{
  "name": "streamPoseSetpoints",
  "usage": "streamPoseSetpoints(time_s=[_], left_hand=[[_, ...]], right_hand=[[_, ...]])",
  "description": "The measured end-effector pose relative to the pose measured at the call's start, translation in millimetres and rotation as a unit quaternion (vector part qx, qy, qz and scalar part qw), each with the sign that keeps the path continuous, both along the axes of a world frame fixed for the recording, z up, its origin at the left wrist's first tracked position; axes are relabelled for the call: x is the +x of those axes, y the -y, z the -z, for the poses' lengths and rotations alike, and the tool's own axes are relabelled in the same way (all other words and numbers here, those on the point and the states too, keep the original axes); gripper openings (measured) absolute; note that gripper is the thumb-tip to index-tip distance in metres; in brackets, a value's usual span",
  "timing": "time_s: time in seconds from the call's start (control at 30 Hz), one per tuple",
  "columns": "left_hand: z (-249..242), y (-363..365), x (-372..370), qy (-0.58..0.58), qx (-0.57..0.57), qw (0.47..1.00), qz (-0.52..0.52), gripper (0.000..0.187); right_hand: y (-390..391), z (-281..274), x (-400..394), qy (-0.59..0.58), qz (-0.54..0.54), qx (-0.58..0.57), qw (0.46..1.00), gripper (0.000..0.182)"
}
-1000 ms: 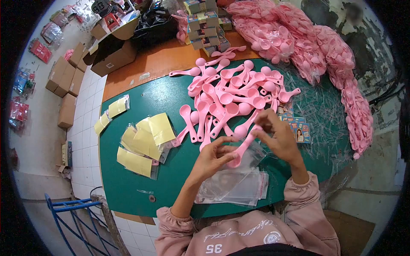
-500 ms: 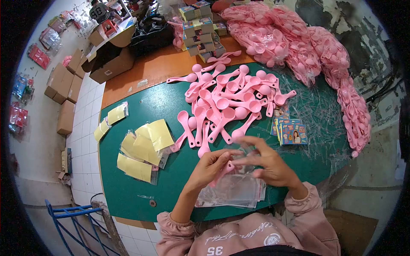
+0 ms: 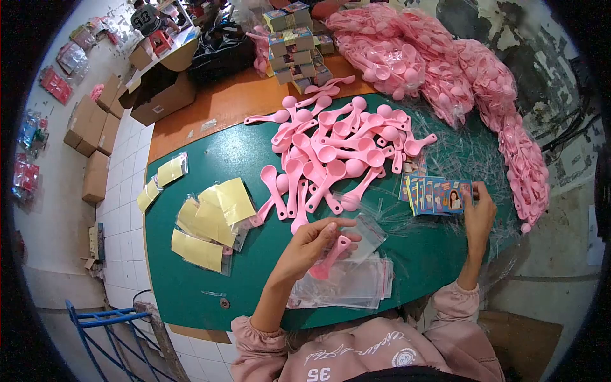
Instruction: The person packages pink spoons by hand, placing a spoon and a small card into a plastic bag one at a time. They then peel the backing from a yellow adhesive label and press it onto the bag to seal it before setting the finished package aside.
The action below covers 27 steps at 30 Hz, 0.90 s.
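My left hand is closed round a pink spoon, its handle end with a hole pointing up, above a stack of clear plastic bags. A loose clear bag lies just beyond the fingers. On the right, my right hand pinches the edge of a printed card at the end of a fanned row of cards. A heap of pink spoons covers the middle of the green table top. Several clear packets with yellow cards lie to the left.
Big bags of pink spoons line the back right, beside scattered clear plastic strips. Bundled cards are stacked at the back. A cardboard box and black bag stand back left. Another person sits far off.
My right hand has moved away from my left hand to the cards on the right, which are now more spread out. My left hand still holds the pink spoon.
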<state>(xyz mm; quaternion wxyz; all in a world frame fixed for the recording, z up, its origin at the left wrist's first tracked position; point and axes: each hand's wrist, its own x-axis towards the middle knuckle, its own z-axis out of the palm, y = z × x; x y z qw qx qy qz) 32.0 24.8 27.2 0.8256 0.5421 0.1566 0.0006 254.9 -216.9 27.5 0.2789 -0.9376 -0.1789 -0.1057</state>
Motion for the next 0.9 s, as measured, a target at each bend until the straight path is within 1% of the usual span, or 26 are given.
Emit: streamPoseSetpoints(time_s=[0.03, 0.07, 0.13, 0.17, 0.2, 0.23, 0.27, 0.33, 0.37, 0.43, 0.47, 0.5, 0.53, 0.57, 0.6, 0.67, 0.7, 0.8, 0.83, 0.87, 0.9], left_hand=[[-1.1, 0.2, -0.3, -0.003, -0.003, 1.000, 0.015, 0.038], [-2.1, 0.4, -0.6, -0.005, -0.007, 1.000, 0.030, 0.039], [-5.0, 2.9, 0.2, 0.003, -0.019, 0.999, 0.037, 0.038], [-5.6, 4.0, -0.1, 0.009, -0.032, 0.998, 0.046, 0.037], [-5.0, 3.5, 0.1, 0.008, -0.033, 0.998, 0.045, 0.037], [-3.8, 2.1, 1.5, 0.010, 0.018, 0.998, 0.065, 0.038], [-2.7, 0.9, 2.3, 0.013, 0.069, 0.994, 0.084, 0.040], [0.0, 1.5, 0.7, 0.013, 0.085, 0.994, 0.073, 0.039], [0.1, 1.2, -0.5, 0.014, 0.099, 0.993, 0.063, 0.039], [-1.4, -2.5, -3.0, -0.007, 0.114, 0.991, 0.065, 0.039], [-1.8, -3.7, -3.7, -0.028, 0.125, 0.989, 0.071, 0.039], [-3.2, -2.8, -2.6, -0.027, 0.125, 0.989, 0.071, 0.039], [-5.7, -0.2, -0.5, 0.001, 0.108, 0.992, 0.065, 0.038], [-7.6, 1.6, 0.6, 0.030, 0.090, 0.994, 0.060, 0.037], [-8.8, 1.5, 0.4, 0.029, 0.089, 0.994, 0.059, 0.037], [-10.8, -0.8, -0.4, -0.012, 0.108, 0.990, 0.085, 0.033], [-10.8, -2.0, -0.6, -0.012, 0.108, 0.990, 0.085, 0.033], [-7.2, -4.1, -1.4, -0.014, 0.122, 0.987, 0.100, 0.032], [-4.1, -3.3, -1.5, -0.005, 0.128, 0.986, 0.110, 0.033], [-2.3, -2.3, -1.7, 0.003, 0.134, 0.984, 0.121, 0.033], [-3.1, -1.1, -1.9, 0.003, 0.134, 0.983, 0.122, 0.033]], right_hand=[[-0.1, -5.9, -1.0, 0.115, -0.032, -0.097, 0.988, 0.015], [-1.3, -13.5, -4.5, 0.115, -0.033, -0.097, 0.988, 0.015], [-19.0, -37.4, -23.2, 0.028, -0.051, 0.044, 0.997, 0.015], [-28.4, -42.5, -32.8, 0.027, -0.052, 0.043, 0.997, 0.015], [-38.6, -46.5, -43.7, -0.077, -0.133, 0.166, 0.974, 0.015], [-48.3, -48.8, -52.9, -0.178, -0.209, 0.283, 0.919, 0.015], [-59.2, -48.7, -61.5, -0.178, -0.209, 0.284, 0.919, 0.015], [-77.1, -46.5, -73.2, -0.180, -0.244, 0.320, 0.898, 0.015], [-78.6, -47.8, -72.4, -0.180, -0.248, 0.321, 0.896, 0.015], [-80.1, -53.0, -68.5, -0.196, -0.330, 0.198, 0.902, 0.014], [-80.6, -55.8, -66.8, -0.195, -0.331, 0.198, 0.902, 0.014], [-80.8, -58.9, -65.0, -0.200, -0.328, 0.189, 0.904, 0.014], [-80.8, -61.4, -63.7, -0.204, -0.324, 0.179, 0.906, 0.014], [-84.7, -63.3, -66.3, -0.213, -0.236, 0.230, 0.920, 0.012], [-84.6, -61.6, -66.0, -0.214, -0.236, 0.229, 0.920, 0.012], [-85.2, -56.8, -64.6, -0.154, -0.283, 0.248, 0.914, 0.009], [-85.1, -59.7, -65.1, -0.154, -0.283, 0.249, 0.913, 0.009], [-83.8, -75.3, -68.4, -0.199, -0.394, 0.098, 0.892, 0.010], [-84.4, -73.8, -67.2, -0.188, -0.405, 0.091, 0.890, 0.014], [-85.6, -71.9, -66.3, -0.188, -0.404, 0.091, 0.890, 0.014], [-87.2, -69.9, -65.4, -0.236, -0.418, 0.099, 0.872, 0.016]])
